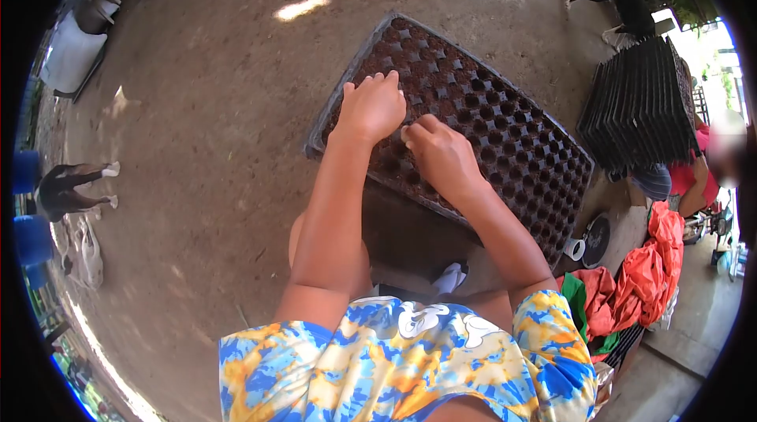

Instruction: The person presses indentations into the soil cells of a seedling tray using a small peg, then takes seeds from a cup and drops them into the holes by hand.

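A black seedling tray with many small cells lies in front of me. Dark soil fills the cells at its left end, while those toward the right show open hollows. Over the left part of the tray is my left hand, its fingers curled down and whatever they hold hidden from the camera. My right hand is just beside it, lower and to the right, above the near side of the tray. Its thumb and fingers are pinched together, and what is between them is too small to make out.
A stack of black trays stands at right, beside a person in a red top. Orange cloth and a white cup are nearer. One dog is at upper right, another at left. Bare ground spreads leftward.
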`<state>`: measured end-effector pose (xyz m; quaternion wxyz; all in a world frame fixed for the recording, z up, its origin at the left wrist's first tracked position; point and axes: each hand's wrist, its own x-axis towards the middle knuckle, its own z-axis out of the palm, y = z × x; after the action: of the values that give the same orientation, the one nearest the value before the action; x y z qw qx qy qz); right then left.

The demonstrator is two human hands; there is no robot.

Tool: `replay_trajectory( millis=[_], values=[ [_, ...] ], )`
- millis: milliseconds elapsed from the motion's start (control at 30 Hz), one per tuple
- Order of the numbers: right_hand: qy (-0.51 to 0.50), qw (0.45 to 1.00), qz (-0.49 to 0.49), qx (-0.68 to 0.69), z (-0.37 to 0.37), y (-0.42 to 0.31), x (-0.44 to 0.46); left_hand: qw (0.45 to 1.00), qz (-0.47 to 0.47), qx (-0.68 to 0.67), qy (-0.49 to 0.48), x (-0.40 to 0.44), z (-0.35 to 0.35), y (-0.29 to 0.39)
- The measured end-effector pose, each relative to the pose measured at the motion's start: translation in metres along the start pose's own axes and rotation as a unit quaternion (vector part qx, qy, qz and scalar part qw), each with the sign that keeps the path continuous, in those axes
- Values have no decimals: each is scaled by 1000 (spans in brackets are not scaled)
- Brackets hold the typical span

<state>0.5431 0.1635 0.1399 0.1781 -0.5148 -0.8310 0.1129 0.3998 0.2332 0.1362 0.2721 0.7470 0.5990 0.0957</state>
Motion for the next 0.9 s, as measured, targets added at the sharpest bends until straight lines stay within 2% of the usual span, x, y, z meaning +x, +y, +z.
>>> replay_trajectory(
  millis=[133, 167, 233, 300, 400, 500, 600, 800, 900],
  values=[
    [-48, 998, 13, -38, 18, 19, 8, 1000, 1, -12, 3, 0, 4, 1],
    [-57, 998, 19, -26, 10, 22, 11, 1000, -12, -2, -28, 4, 0, 2],
    [-4, 999, 26, -21, 6, 28, 14, 994, -43, 18, -98, 3, -6, 4],
    [22, 999, 21, -28, 17, 42, 20, 995, -39, 24, -84, 4, -1, 3],
    [-26, 999, 40, -11, 6, 43, 28, 995, -36, 28, -84, 5, -4, 6],
    [53, 997, 54, 2, -2, 53, 37, 995, -37, 31, -92, 5, -6, 6],
    [19, 998, 57, -13, 9, 68, 44, 996, -30, 34, -71, 3, 2, 6],
    [63, 995, 78, 12, -18, 79, 59, 997, -34, 15, -74, 2, -2, 8],
    [50, 993, 103, 31, -20, 77, 56, 998, -24, 11, -55, 3, 0, 8]
  ],
)
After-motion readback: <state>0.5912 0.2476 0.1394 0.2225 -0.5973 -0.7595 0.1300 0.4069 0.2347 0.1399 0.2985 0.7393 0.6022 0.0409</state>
